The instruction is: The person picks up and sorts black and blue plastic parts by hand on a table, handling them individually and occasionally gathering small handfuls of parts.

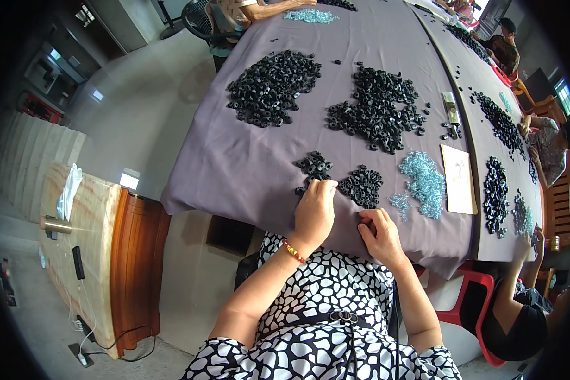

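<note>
My left hand [315, 212] is closed with its fingertips down at the table's near edge, beside a small pile of black ring-like parts [314, 166]. What it pinches, if anything, is hidden under the fingers. My right hand [381, 235] rests on the cloth edge, its fingers curled and the thumb toward the left hand; nothing I can name shows in it. Between and just beyond both hands lies another small pile of black parts [362, 186]. Right of that, small clear-blue pieces [423, 185] form a heap, with a smaller cluster [399, 205] beside it.
Two large black heaps [274, 88] [378, 109] lie farther in on the grey cloth [234, 171]. A cream-coloured sheet [459, 179] and a brush-like tool [450, 107] are at the right. Several people sit around the tables. A wooden cabinet [136, 266] stands at the left.
</note>
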### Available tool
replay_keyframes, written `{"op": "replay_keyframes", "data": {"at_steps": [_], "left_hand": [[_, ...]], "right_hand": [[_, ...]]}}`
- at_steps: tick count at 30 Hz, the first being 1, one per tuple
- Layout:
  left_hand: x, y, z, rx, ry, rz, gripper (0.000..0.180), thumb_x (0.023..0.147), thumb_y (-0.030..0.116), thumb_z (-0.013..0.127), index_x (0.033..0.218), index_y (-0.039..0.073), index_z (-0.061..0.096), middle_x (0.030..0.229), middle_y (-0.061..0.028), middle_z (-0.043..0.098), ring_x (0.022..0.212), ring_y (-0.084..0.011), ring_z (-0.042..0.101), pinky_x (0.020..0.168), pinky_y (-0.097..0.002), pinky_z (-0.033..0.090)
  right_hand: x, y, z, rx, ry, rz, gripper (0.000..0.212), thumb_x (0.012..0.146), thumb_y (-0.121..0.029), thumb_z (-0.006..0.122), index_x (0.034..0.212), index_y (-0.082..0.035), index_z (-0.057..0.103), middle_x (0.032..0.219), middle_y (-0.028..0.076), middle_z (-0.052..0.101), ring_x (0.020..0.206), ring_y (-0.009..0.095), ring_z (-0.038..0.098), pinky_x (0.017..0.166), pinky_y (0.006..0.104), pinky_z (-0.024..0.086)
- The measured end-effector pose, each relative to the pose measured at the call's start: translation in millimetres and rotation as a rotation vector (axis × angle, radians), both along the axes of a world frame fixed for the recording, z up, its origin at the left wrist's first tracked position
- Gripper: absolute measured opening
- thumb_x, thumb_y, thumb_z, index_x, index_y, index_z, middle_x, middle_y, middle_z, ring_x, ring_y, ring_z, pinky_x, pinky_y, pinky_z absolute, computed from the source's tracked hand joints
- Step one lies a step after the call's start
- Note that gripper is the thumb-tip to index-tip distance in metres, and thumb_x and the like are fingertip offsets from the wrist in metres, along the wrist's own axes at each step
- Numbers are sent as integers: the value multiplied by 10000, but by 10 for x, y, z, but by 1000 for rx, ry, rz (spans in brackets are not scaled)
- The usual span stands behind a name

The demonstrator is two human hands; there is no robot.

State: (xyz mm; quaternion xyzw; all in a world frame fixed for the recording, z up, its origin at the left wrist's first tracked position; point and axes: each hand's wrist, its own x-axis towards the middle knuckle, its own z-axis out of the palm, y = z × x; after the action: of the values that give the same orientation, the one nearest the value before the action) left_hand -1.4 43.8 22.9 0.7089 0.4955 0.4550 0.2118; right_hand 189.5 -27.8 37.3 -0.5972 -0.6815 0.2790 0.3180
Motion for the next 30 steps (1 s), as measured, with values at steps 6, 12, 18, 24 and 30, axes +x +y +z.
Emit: {"op": "replay_keyframes", "data": {"at_steps": [6, 12, 18, 24, 30], "left_hand": [[-29, 182, -39, 41, 474, -6, 137, 942, 168, 641, 1053, 89, 653, 962, -108, 624, 882, -291, 664, 727, -397, 569], [3, 214, -112, 23, 473, -12, 147, 942, 164, 640, 1054, 69, 644, 963, -110, 631, 895, -294, 675, 754, -390, 576], [-9, 256, -146, 13, 497, -14, 134, 951, 152, 622, 1009, 31, 623, 967, -135, 632, 899, -319, 678, 775, -414, 573], [-16, 283, -142, 12, 485, -50, 117, 958, 144, 611, 972, 28, 616, 962, -141, 630, 906, -329, 676, 777, -420, 571], [-24, 268, -162, 36, 516, -37, 127, 961, 156, 618, 977, 30, 621, 951, -129, 624, 898, -309, 676, 775, -406, 572]], "right_hand": [[7, -11, -30, 9, 7, -10, 267, 864, -29, 690, 1126, -27, 637, 934, 123, 626, 731, 242, 635, 680, 348, 529], [2, -9, -34, 38, 5, -7, 270, 858, 2, 677, 1123, -27, 635, 952, 130, 624, 781, 259, 665, 704, 345, 544], [8, -3, -46, 23, -4, -4, 279, 853, 10, 675, 1127, -33, 639, 956, 129, 623, 797, 260, 672, 705, 347, 549], [9, -9, -53, 44, -11, -12, 271, 856, 14, 668, 1121, -36, 644, 957, 129, 625, 800, 263, 676, 704, 348, 551], [-4, -7, -53, 25, -7, -15, 267, 855, 6, 670, 1118, -37, 645, 952, 129, 626, 808, 269, 676, 717, 358, 552]]}}
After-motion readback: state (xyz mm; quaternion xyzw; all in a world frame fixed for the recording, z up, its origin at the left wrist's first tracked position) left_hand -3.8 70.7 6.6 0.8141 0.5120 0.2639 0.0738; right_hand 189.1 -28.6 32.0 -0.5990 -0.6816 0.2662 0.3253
